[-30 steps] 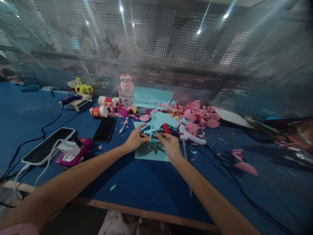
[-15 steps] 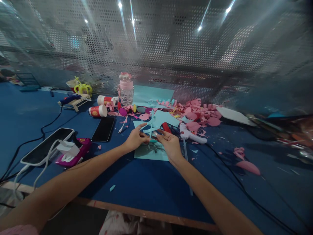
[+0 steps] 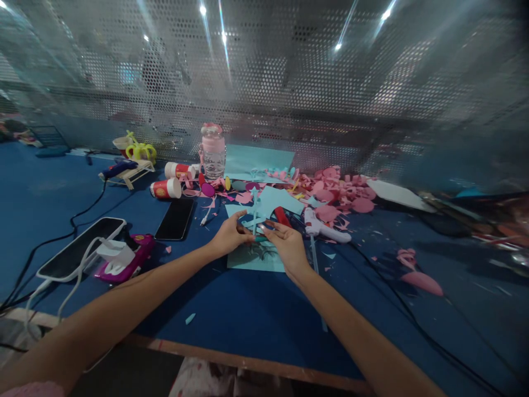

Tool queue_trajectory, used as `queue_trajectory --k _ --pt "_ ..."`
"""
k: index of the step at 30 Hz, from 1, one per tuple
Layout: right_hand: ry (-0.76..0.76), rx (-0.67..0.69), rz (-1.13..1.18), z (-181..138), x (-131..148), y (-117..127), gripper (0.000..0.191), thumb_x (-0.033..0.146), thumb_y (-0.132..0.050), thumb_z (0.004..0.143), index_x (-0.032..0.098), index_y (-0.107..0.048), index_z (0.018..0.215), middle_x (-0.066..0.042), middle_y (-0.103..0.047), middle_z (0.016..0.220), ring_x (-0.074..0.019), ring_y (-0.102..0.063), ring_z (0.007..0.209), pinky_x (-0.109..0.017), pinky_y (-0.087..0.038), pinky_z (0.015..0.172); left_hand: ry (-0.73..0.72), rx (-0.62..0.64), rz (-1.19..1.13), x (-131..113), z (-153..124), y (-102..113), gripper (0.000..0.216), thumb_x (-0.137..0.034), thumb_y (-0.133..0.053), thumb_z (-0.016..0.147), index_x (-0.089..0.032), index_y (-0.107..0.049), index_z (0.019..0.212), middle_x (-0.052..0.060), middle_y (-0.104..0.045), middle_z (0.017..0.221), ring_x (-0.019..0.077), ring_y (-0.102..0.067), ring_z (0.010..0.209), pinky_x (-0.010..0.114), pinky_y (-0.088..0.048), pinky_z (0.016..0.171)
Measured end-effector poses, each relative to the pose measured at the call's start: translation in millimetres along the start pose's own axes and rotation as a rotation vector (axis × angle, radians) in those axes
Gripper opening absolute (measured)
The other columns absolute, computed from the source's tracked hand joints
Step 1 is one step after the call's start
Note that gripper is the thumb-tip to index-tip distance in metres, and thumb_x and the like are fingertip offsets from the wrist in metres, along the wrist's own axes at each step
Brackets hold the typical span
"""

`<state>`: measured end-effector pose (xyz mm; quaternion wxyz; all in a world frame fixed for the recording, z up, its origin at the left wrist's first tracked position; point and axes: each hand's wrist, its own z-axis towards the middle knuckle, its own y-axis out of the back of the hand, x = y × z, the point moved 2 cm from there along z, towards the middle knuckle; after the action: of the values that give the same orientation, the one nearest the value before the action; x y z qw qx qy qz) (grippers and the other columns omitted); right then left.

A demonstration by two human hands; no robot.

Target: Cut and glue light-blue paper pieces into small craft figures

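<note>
Between my two hands is a small light-blue paper cutout (image 3: pixel 255 209), with a narrow upright strip and a star-like top. My left hand (image 3: pixel 231 234) pinches it from the left, thumb and fingers closed. From the right, my right hand (image 3: pixel 287 240) holds its lower part in the fingertips. Beneath them lies a light-blue paper sheet (image 3: pixel 256 262) on the blue table (image 3: pixel 256 309). Another light-blue paper piece (image 3: pixel 281 198) lies just behind, beside a red object (image 3: pixel 282 215). To the right of my right hand is a white glue gun (image 3: pixel 326 229) with a glue stick (image 3: pixel 314 256).
Pink paper scraps (image 3: pixel 330 193) heap at the back right. Behind my hands stand a clear bottle (image 3: pixel 214 154) and a blue sheet (image 3: pixel 258 160). Paper cups (image 3: pixel 166 188), a black phone (image 3: pixel 176 219), a white-cased phone (image 3: pixel 80 248) and a purple power strip (image 3: pixel 128 267) are left. A cable (image 3: pixel 397 303) runs right.
The paper cutout has shifted slightly left and turned a little more upright in my fingers. Both hands keep nearly the same place and grip.
</note>
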<state>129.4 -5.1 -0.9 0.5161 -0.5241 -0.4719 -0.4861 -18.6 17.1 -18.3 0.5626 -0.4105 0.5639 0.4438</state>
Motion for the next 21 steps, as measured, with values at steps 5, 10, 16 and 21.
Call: queue_trajectory --k 5,10,16,21 --pt "-0.020 0.013 0.053 -1.3 1.1 -2.7 0.039 0.035 -0.075 0.054 0.016 -0.067 0.087 -0.004 -0.071 0.080 -0.0169 -0.066 0.074 -0.030 -0.048 0.077 0.033 -0.011 -0.007 1.7 0.7 0.1 0.090 -0.014 -0.072 0.057 -0.006 -0.022 0.131 -0.004 -0.061 0.051 0.0106 -0.057 0.046 0.021 -0.047 0.049" --pt "-0.029 -0.059 0.124 0.4 -1.0 1.0 0.034 0.043 -0.067 0.061 0.017 -0.068 0.083 -0.006 -0.071 0.081 -0.0206 -0.064 0.082 -0.029 -0.049 0.067 -0.006 0.008 -0.067 -3.0 -0.7 0.3 0.085 -0.011 -0.068 0.060 -0.009 -0.024 0.132 -0.004 -0.062 0.054 0.0103 -0.059 0.049 0.022 -0.048 0.055" --pt "0.028 -0.024 0.195 1.8 -1.0 8.6 0.029 0.040 -0.060 0.065 0.018 -0.064 0.084 -0.006 -0.070 0.081 -0.0236 -0.063 0.085 -0.034 -0.048 0.070 -0.006 0.030 -0.127 -4.6 -1.0 1.0 0.080 -0.016 -0.067 0.065 -0.010 -0.024 0.133 -0.002 -0.064 0.058 0.0104 -0.060 0.051 0.024 -0.049 0.058" --pt "0.103 0.065 0.154 -1.1 2.3 7.2 0.031 0.032 -0.057 0.064 0.019 -0.060 0.091 -0.005 -0.066 0.091 -0.0210 -0.059 0.089 -0.031 -0.045 0.073 0.000 0.007 -0.240 -4.6 -0.7 0.7 0.077 -0.022 -0.069 0.064 -0.010 -0.029 0.128 -0.002 -0.064 0.060 0.0098 -0.060 0.051 0.024 -0.049 0.059"
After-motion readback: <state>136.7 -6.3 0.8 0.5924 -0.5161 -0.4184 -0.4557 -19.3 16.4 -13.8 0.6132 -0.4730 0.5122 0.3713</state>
